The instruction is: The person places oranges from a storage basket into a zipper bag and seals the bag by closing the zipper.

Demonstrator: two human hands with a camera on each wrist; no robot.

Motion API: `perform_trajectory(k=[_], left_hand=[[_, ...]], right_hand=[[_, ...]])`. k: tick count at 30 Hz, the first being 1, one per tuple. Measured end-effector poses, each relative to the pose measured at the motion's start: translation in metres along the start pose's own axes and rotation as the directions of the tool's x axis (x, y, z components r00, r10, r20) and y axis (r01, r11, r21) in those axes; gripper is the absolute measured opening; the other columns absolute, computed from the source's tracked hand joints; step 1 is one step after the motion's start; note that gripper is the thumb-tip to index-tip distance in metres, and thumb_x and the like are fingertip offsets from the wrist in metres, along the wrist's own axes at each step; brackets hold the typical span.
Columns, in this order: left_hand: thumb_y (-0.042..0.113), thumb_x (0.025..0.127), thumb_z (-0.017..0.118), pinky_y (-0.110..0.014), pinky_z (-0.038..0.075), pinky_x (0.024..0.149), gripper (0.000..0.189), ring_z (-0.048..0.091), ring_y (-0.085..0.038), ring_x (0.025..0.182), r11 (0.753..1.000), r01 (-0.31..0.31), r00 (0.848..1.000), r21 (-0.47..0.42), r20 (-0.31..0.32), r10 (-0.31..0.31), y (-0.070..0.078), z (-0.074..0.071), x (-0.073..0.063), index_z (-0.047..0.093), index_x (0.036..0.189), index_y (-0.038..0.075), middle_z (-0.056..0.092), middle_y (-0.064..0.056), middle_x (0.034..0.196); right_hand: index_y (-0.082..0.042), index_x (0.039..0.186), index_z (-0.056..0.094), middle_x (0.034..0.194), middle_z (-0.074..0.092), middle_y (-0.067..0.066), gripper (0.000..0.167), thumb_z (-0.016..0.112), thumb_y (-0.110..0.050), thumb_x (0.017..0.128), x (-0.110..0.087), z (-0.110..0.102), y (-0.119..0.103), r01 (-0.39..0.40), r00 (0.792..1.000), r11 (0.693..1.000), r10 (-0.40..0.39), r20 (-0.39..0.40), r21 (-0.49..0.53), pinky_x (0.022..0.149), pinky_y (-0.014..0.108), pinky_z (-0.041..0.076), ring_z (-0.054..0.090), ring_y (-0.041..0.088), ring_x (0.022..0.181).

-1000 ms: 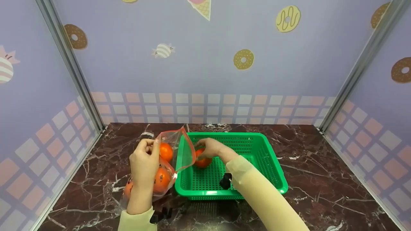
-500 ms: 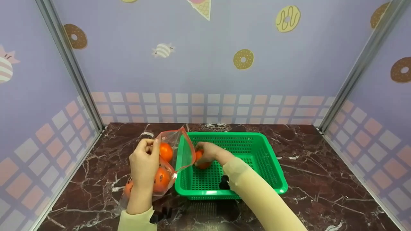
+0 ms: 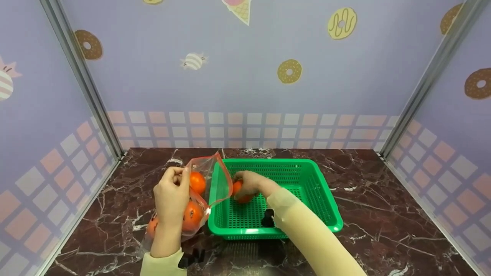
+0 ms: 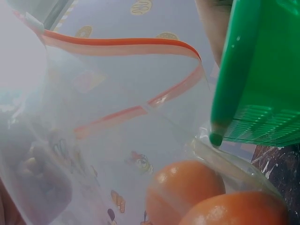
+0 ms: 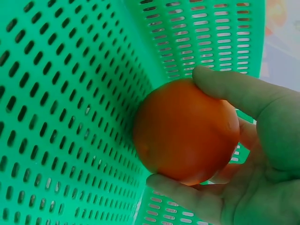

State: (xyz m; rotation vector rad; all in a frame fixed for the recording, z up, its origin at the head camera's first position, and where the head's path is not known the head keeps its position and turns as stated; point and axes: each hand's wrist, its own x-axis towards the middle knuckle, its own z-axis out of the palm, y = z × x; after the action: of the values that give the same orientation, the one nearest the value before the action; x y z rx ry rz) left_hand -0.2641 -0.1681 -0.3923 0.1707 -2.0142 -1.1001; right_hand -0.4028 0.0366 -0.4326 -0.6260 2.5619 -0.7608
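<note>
My right hand (image 3: pixel 248 183) is inside the green perforated basket (image 3: pixel 307 168) near its left wall, fingers curled round an orange (image 3: pixel 239 192). In the right wrist view the orange (image 5: pixel 186 130) sits between thumb and fingers (image 5: pixel 234 91) against the basket wall (image 5: pixel 70 117). My left hand (image 3: pixel 171 193) pinches the top edge of a clear zip bag (image 3: pixel 207 172) with a red seal strip, held upright just left of the basket. Several oranges (image 3: pixel 193 214) are inside the bag. The left wrist view shows the open bag mouth (image 4: pixel 122 79), two oranges (image 4: pixel 187 192) and the basket's corner (image 4: pixel 234 93).
The basket and bag stand on a dark marble tabletop (image 3: pixel 383 214). Purple walls with doughnut prints (image 3: pixel 245 76) close it in at the back and both sides. Bare tabletop lies to the right of the basket and at the far left.
My right hand with the orange has shifted slightly left and down toward the basket's left wall. The left hand and bag have stayed still.
</note>
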Motion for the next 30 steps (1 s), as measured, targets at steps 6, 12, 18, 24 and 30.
perform_trajectory(k=[6, 12, 18, 24, 30], left_hand=[[0.015, 0.099, 0.068, -0.020, 0.034, 0.051, 0.014, 0.037, 0.000, 0.049, 1.000, -0.008, 1.000, -0.004, -0.001, 0.008, 0.000, -0.001, 0.000, 0.072, 0.092, 0.004, 0.057, -0.003, 0.061], [0.015, 0.100, 0.067, -0.020, 0.033, 0.049, 0.014, 0.036, -0.001, 0.047, 1.000, -0.009, 1.000, 0.002, 0.002, 0.009, -0.001, -0.001, 0.000, 0.072, 0.092, 0.004, 0.057, -0.003, 0.060], [0.016, 0.100, 0.068, -0.022, 0.032, 0.048, 0.014, 0.037, -0.005, 0.046, 1.000, 0.008, 1.000, 0.012, 0.014, -0.008, -0.001, -0.001, 0.000, 0.072, 0.093, 0.004, 0.054, 0.000, 0.059], [0.015, 0.099, 0.068, -0.022, 0.035, 0.048, 0.014, 0.041, -0.008, 0.047, 1.000, 0.000, 1.000, 0.006, 0.009, 0.000, 0.000, -0.002, 0.001, 0.072, 0.093, 0.003, 0.059, -0.003, 0.061], [0.015, 0.100, 0.067, -0.021, 0.034, 0.048, 0.014, 0.040, -0.005, 0.047, 1.000, 0.003, 1.000, 0.011, 0.004, -0.003, 0.000, -0.002, 0.001, 0.072, 0.093, 0.004, 0.058, -0.003, 0.061]], right_hand=[[-0.020, 0.126, 0.066, 0.125, 0.065, 0.013, 0.047, 0.084, -0.022, 0.083, -0.002, -0.004, -0.002, 0.023, 1.000, 1.000, -0.022, -0.009, 0.019, 0.074, 0.039, 0.056, 0.063, 0.025, 0.099], [-0.022, 0.127, 0.065, 0.130, 0.063, 0.012, 0.046, 0.082, -0.025, 0.084, -0.004, -0.007, -0.005, 0.043, 0.999, 0.998, -0.043, -0.014, 0.054, 0.075, 0.040, 0.057, 0.064, 0.024, 0.100], [-0.022, 0.125, 0.066, 0.128, 0.064, 0.013, 0.045, 0.082, -0.029, 0.084, -0.007, -0.013, -0.009, 0.081, 0.996, 0.994, -0.078, -0.037, 0.075, 0.073, 0.037, 0.056, 0.064, 0.023, 0.098], [-0.022, 0.124, 0.065, 0.127, 0.064, 0.012, 0.043, 0.082, -0.030, 0.085, -0.012, -0.018, -0.015, 0.101, 0.994, 0.989, -0.096, -0.046, 0.110, 0.065, 0.033, 0.054, 0.064, 0.023, 0.094], [-0.024, 0.125, 0.066, 0.127, 0.064, 0.014, 0.044, 0.082, -0.031, 0.085, -0.014, -0.023, -0.018, 0.096, 0.994, 0.984, -0.086, -0.069, 0.153, 0.064, 0.034, 0.055, 0.064, 0.024, 0.094]])
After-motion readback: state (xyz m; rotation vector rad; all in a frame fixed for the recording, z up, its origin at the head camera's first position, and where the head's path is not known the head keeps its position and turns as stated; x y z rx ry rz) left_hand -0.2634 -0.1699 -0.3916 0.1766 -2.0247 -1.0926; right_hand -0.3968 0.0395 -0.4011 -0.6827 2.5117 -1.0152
